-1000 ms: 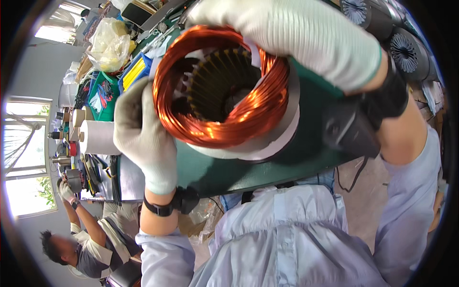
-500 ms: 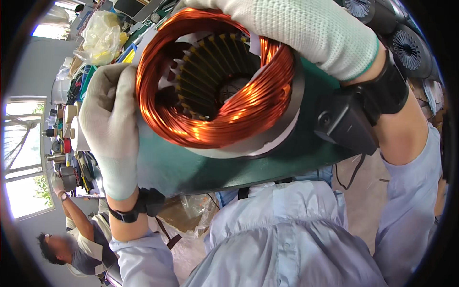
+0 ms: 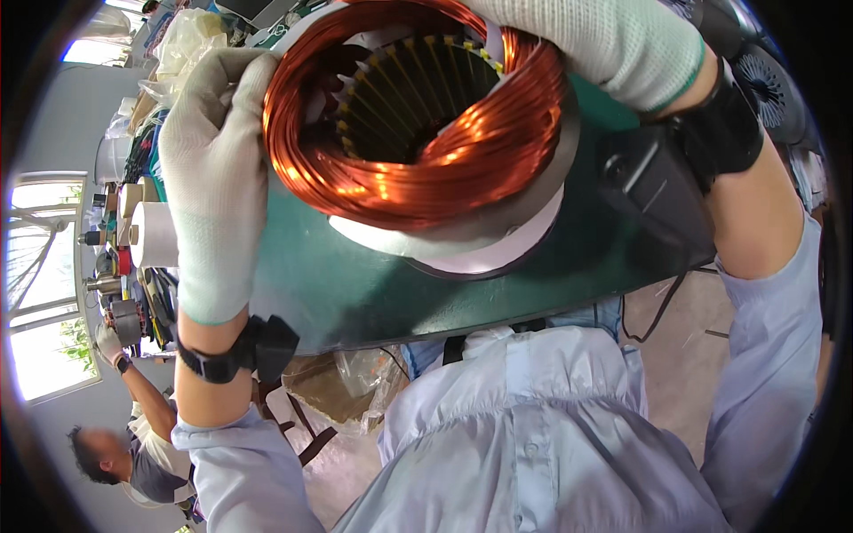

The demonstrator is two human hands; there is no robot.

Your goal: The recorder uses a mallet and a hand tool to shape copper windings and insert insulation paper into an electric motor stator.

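Note:
A motor stator (image 3: 533,191) with a thick ring of orange copper winding (image 3: 400,191) stands tilted on the green worktop. Yellow-edged slots (image 3: 400,98) line its dark bore. My left hand (image 3: 218,169), in a white knit glove, is closed at the winding's left side, thumb and curled fingers pressed against it. Across the winding's upper right lies my right hand (image 3: 613,49), gloved alike; its fingers run past the top edge of the view and are hidden. White sheet material (image 3: 498,253) shows under the stator's near side.
The green worktop (image 3: 329,302) ends just before my body. More stators (image 3: 764,89) stand at the far right. Plastic bags (image 3: 191,44), a white spool (image 3: 155,234) and tools crowd the left. A co-worker (image 3: 147,457) handles another stator at the lower left.
The stator's top has tipped away from me, showing more of its near side and the white material beneath. Both hands have moved with it, the left one upward.

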